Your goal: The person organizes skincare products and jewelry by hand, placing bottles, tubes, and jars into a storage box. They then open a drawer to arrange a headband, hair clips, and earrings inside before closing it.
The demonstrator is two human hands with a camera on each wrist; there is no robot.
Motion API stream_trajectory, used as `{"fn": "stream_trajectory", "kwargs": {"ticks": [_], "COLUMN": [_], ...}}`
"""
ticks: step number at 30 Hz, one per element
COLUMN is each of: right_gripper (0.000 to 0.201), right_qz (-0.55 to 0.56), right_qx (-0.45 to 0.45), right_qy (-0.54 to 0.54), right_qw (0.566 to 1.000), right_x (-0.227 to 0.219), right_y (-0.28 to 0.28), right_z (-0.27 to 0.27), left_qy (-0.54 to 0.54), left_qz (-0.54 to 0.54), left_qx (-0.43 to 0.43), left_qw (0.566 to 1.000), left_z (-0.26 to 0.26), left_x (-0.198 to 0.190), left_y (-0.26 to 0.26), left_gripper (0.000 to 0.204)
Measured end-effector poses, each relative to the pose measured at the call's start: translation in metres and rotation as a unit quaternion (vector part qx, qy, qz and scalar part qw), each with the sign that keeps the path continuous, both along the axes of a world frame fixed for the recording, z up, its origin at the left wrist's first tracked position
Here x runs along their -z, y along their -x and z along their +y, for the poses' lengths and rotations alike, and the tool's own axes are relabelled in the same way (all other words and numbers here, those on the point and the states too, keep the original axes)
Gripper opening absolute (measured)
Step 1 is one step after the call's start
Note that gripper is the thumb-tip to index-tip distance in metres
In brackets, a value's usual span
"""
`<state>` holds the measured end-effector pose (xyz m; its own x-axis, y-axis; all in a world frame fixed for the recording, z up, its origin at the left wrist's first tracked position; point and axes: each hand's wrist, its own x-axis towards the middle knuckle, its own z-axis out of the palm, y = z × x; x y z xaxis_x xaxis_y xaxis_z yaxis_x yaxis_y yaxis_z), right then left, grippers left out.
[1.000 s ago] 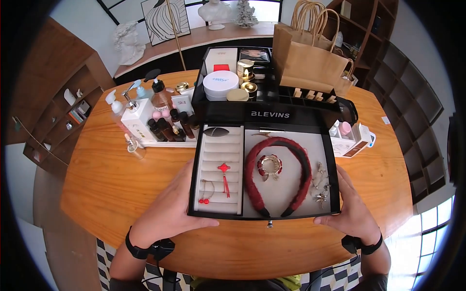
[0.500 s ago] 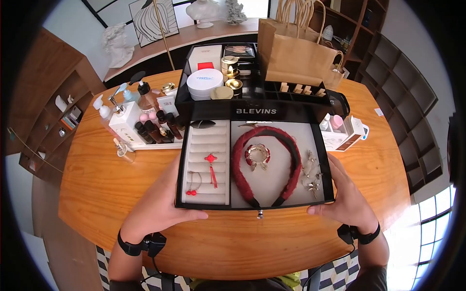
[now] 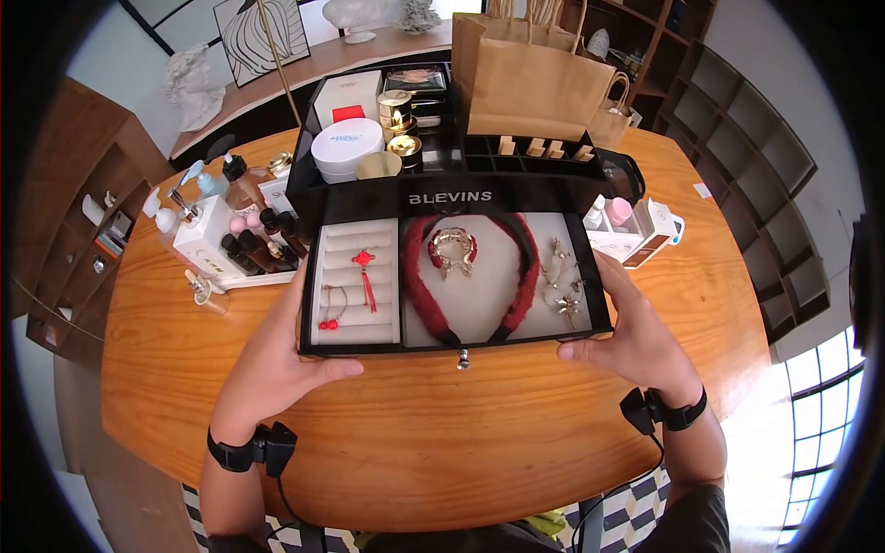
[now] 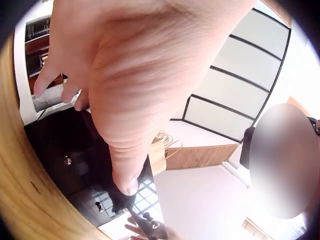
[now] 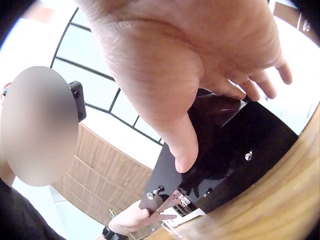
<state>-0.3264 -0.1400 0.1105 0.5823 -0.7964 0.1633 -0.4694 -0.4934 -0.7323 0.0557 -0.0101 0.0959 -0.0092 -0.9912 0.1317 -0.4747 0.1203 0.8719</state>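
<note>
A black drawer (image 3: pixel 525 345) sticks out of the front of a black BLEVINS storage box (image 3: pixel 539 196). My left hand (image 3: pixel 263 369) lies along its left side, thumb across the front corner. At the opposite corner my right hand (image 3: pixel 641 346) mirrors it, fingers extended along the side and thumb (image 5: pixel 185 152) at the drawer front. A small silver knob (image 3: pixel 464 359) juts from the front. Inside lie a dark red headband (image 3: pixel 424 295), a round red-and-gold ornament (image 3: pixel 455 267), silvery jewellery (image 3: pixel 566 306), and a red tasselled piece (image 3: pixel 366 263) on padded ring rolls (image 3: pixel 348 318).
On top of the box stand a white round jar (image 3: pixel 348 152), gold-lidded pots and brown paper bags (image 3: pixel 525 92). Pump bottles and dark vials surround a white holder (image 3: pixel 210 244) at left. A white organizer (image 3: pixel 636 238) stands at right on the wooden table (image 3: pixel 442 433).
The drawer has slid farther into the box, both hands moving forward with it. The headband's top and the dark oval piece are now hidden under the box front. The head view has shifted.
</note>
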Motion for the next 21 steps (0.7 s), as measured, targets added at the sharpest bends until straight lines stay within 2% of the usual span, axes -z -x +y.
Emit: {"fn": "stream_trajectory", "kwargs": {"ticks": [6,10,12,13,14,16,17,18,20,21], "right_gripper": [0.101,0.094,0.086,0.074,0.074,0.064,0.054,0.054,0.047,0.038], "right_qz": [-0.014,-0.017,-0.033,-0.046,-0.042,-0.029,-0.037,-0.035,-0.035,-0.053], "right_qx": [0.02,0.035,0.064,0.079,0.083,0.12,0.123,0.126,0.159,0.156], "right_qy": [0.028,0.063,0.044,0.067,0.07,-0.024,0.019,0.02,-0.051,-0.026], "right_qw": [0.999,0.997,0.996,0.994,0.993,0.992,0.992,0.991,0.985,0.986], "right_x": [0.004,0.007,0.001,0.001,-0.002,-0.008,0.001,0.002,0.002,0.007], "right_y": [-0.002,0.001,0.002,0.002,0.002,0.003,0.003,0.002,-0.001,-0.003], "right_z": [-0.015,-0.025,-0.025,-0.024,-0.025,-0.026,-0.029,-0.029,-0.029,-0.032], "left_qy": [0.017,0.044,0.064,0.082,0.084,0.065,0.079,0.08,0.072,0.082], "left_qz": [0.023,-0.025,-0.042,-0.034,-0.03,-0.034,-0.03,-0.029,-0.009,-0.009], "left_qx": [-0.017,-0.065,-0.094,-0.106,-0.101,-0.138,-0.14,-0.138,-0.158,-0.17], "left_qw": [0.999,0.997,0.993,0.99,0.991,0.988,0.986,0.987,0.985,0.982], "left_z": [-0.009,-0.01,-0.011,-0.011,-0.011,-0.011,-0.012,-0.014,-0.016,-0.018], "left_x": [0.006,0.011,0.014,0.015,0.013,0.01,0.012,0.014,0.019,0.023], "left_y": [-0.003,-0.011,-0.018,-0.018,-0.019,-0.023,-0.026,-0.03,-0.036,-0.037], "left_gripper": [0.111,0.096,0.089,0.081,0.081,0.076,0.07,0.07,0.066,0.06]}}
